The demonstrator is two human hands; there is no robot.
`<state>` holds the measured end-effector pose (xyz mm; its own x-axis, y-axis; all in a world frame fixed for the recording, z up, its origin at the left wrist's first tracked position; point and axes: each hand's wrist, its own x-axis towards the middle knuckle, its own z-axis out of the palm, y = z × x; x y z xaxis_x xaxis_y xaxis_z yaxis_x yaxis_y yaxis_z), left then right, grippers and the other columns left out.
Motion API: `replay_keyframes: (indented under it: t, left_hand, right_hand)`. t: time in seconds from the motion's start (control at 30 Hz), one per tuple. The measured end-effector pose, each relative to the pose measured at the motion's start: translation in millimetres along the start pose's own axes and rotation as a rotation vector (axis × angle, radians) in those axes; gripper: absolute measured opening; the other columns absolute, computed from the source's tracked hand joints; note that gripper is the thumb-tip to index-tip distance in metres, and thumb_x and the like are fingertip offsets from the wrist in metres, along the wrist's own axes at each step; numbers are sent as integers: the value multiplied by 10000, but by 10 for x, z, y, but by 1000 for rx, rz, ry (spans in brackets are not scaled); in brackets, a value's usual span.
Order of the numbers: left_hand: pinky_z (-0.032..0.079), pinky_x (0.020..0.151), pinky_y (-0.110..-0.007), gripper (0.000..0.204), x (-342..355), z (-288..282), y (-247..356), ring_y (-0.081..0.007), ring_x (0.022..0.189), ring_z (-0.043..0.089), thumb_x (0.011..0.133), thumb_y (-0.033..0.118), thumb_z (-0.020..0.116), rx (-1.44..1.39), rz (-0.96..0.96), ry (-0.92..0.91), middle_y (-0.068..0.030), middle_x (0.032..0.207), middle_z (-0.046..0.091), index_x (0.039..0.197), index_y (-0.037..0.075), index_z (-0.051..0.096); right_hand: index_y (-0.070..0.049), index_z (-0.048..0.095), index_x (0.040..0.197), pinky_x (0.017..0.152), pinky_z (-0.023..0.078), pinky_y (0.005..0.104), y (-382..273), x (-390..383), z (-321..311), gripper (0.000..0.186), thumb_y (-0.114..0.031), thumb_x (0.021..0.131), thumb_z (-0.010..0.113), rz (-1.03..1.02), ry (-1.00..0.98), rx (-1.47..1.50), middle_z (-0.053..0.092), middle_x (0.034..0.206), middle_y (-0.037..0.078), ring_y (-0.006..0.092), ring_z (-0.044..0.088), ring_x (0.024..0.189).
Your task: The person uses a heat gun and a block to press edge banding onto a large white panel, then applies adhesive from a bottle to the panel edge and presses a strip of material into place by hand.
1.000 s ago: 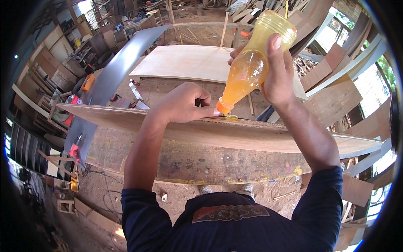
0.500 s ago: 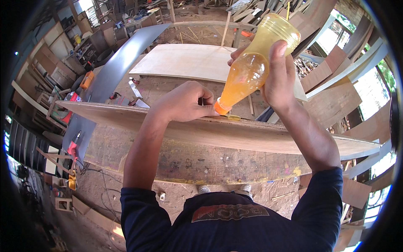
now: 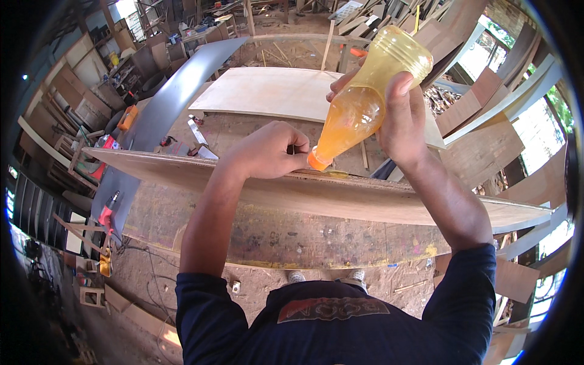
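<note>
- Here the right hand (image 3: 404, 118) has its grip closed around a clear plastic bottle (image 3: 365, 100) of orange-yellow liquid, thumb on the near side and fingers wrapped behind.
- The bottle is tipped steeply, base up and away, with its orange nozzle (image 3: 317, 161) pointing down at the top edge of a long plywood board (image 3: 389, 198).
- That board stands on its edge across the view, just in front of the person, and the nozzle sits at or just above its edge; whether they touch cannot be told.
- The left hand (image 3: 267, 152) is curled into a loose fist, fingertips pinched together right beside the nozzle, resting at the board's upper edge; whether the grip holds anything cannot be told.
- Beyond the board lies a wide, pale plywood sheet (image 3: 267, 91) flat on the worn work surface (image 3: 267, 225).
- A long grey panel (image 3: 170, 106) lies along the left side, well apart from both hands.
</note>
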<state>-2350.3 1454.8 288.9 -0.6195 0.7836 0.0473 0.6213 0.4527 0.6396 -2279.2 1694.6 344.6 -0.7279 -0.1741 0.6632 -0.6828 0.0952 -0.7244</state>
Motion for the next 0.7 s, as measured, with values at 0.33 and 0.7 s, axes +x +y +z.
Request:
replay_keyframes:
  t: [0.33, 0.7]
  left_hand:
    - [528, 728, -462, 349, -43, -37, 143, -371, 731, 699, 963, 314, 734, -5, -84, 39, -248, 783, 707, 950, -33, 772]
    - [464, 652, -473, 362, 13, -19, 150, -375, 644, 590, 982, 286, 725, 96, -118, 92, -237, 714, 621, 839, -40, 657]
  right_hand:
    - [22, 649, 1197, 797, 622, 343, 63, -29, 18, 639, -602, 1063, 645, 117, 22, 82, 758, 999, 123, 185, 757, 930]
    - [38, 568, 1385, 842, 639, 379, 207, 33, -98, 677, -358, 934, 882, -72, -83, -121, 750, 1193, 163, 243, 754, 1048]
